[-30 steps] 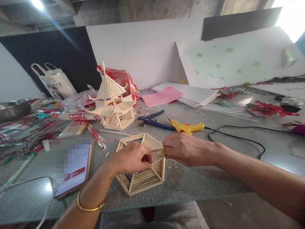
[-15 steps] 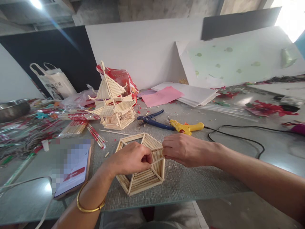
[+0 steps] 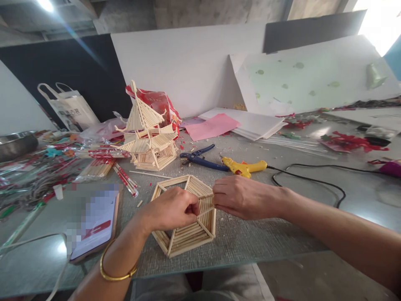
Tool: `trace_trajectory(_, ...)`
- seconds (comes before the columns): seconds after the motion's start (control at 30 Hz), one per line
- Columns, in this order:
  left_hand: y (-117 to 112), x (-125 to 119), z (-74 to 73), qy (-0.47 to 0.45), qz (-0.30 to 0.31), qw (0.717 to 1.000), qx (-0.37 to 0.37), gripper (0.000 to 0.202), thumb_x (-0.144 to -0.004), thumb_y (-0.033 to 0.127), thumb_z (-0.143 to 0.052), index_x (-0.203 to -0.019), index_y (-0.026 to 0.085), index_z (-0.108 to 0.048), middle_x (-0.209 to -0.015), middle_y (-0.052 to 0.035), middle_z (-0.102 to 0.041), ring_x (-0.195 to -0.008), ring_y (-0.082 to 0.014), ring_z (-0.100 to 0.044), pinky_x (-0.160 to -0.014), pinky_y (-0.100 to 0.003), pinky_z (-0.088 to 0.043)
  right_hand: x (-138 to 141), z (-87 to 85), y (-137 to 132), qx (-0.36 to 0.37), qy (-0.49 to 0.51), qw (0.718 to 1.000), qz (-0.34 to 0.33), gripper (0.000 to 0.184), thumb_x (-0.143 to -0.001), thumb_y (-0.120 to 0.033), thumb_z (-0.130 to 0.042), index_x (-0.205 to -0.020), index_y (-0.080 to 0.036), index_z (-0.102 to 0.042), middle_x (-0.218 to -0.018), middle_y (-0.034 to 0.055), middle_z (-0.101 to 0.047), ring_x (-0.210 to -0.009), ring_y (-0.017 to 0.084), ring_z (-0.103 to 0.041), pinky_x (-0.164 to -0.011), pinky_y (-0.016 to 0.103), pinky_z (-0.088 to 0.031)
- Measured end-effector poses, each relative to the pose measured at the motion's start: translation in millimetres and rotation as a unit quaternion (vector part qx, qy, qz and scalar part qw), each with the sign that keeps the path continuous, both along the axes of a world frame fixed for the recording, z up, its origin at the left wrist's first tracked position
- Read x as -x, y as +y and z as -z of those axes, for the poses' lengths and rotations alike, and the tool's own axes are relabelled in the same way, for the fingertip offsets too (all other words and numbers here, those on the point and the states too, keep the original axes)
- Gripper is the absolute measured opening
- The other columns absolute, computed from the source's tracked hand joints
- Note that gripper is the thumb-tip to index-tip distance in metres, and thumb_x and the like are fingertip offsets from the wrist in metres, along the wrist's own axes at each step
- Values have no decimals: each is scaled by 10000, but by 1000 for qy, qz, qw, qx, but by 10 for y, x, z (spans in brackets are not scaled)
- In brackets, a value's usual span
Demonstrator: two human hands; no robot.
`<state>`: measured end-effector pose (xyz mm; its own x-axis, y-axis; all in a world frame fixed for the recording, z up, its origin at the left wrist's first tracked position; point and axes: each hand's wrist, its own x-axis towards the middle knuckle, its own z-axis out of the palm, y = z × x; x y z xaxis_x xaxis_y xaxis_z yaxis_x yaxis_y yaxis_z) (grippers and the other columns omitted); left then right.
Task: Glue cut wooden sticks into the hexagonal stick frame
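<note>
A flat hexagonal panel of glued wooden sticks (image 3: 188, 234) lies on the grey table in front of me. My left hand (image 3: 171, 209) rests curled over its middle, fingers pinched on a stick there. My right hand (image 3: 241, 196) is closed at the panel's right edge, pinching the end of a stick. The two hands nearly touch. A finished stick pagoda model (image 3: 147, 133) stands behind the panel to the left.
Blue pliers (image 3: 200, 158) and a yellow glue gun (image 3: 244, 167) with a black cord (image 3: 313, 177) lie behind my hands. A phone (image 3: 94, 221) lies at the left, near wrapped chopsticks (image 3: 125, 177). Pink paper (image 3: 213, 125) and white boards lean at the back.
</note>
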<state>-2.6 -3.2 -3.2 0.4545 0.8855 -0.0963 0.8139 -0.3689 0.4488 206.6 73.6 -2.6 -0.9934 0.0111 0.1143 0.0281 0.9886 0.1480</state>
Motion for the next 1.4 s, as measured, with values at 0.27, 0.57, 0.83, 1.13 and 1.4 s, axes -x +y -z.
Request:
trace_trajectory(0.27, -15, -7, -51, 23, -3, 999, 26, 194, -661, 173, -468, -743, 186, -643, -646, -7, -627, -567, -108, -514, -519, -232, -320, 0, 7, 8, -1, -6, 1000, -1, 235, -909, -191, -361, -750, -149, -529, -741, 24, -516, -674, 114, -411, -618, 269, -306)
trace_trajectory(0.57, -22, -6, -50, 28, -7, 999, 31, 229, -649, 168, -455, -768, 181, -650, -657, -21, -634, -566, -113, -517, -521, -242, -319, 2, 1, -4, 4, -4, 1000, -1, 241, -908, -188, -356, -743, -149, -527, -734, 26, -515, -666, 116, -408, -611, 271, -308)
trace_trajectory(0.83, -45, -10, -35, 6, -14, 1000, 20, 209, -639, 147, -445, -721, 196, -631, -641, -17, -634, -545, -120, -505, -506, -248, -305, 1, -19, -16, 0, -2, 1000, -6, 229, -901, -164, -360, -738, -147, -520, -736, 24, -512, -668, 116, -402, -609, 272, -312)
trace_trajectory(1.13, -47, -13, -39, -5, -50, 999, -5, 180, -679, 183, -453, -743, 199, -620, -719, -18, -649, -619, -131, -534, -563, -252, -344, -37, -44, 19, -27, 35, 999, -13, 254, -906, -146, -336, -708, -150, -495, -714, 23, -481, -666, 120, -365, -611, 276, -302)
trace_trajectory(1.4, -44, 18, -59, -36, -77, 996, -25, 138, -712, 220, -478, -755, 189, -606, -737, -7, -633, -654, -128, -532, -588, -250, -366, -50, -117, 18, -37, 75, 996, -15, 286, -908, -121, -306, -696, -149, -497, -684, 30, -474, -652, 125, -358, -609, 276, -316)
